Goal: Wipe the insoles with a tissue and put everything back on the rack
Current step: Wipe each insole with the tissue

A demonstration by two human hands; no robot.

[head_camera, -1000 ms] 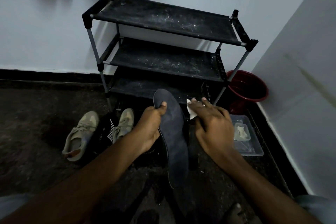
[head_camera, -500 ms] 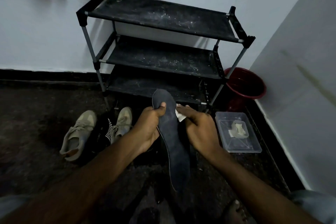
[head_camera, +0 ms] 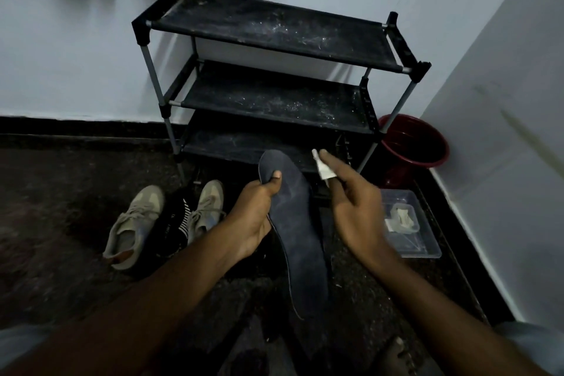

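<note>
Two bare hands work above a dark speckled floor, in front of a black three-tier shoe rack [head_camera: 274, 27] with dusty fabric shelves. The left hand [head_camera: 256, 217] grips a long dark grey insole [head_camera: 300, 241] near its toe end, with the thumb pressed on the upper face and the fingers wrapped round the left edge. The toe points towards the rack and the heel towards the person.

The right hand [head_camera: 357, 217] pinches a small folded white tissue [head_camera: 323, 169] between its fingers [head_camera: 331, 160] (motion blur hides which ones). The tissue sits just right of the insole's toe, apart from it.

A pair of beige lace-up shoes [head_camera: 134, 223] lies on the floor to the left, with a black striped sock [head_camera: 175, 223] between them. A red plastic bucket [head_camera: 421, 163] and a clear plastic box [head_camera: 425, 249] stand near the right wall.
</note>
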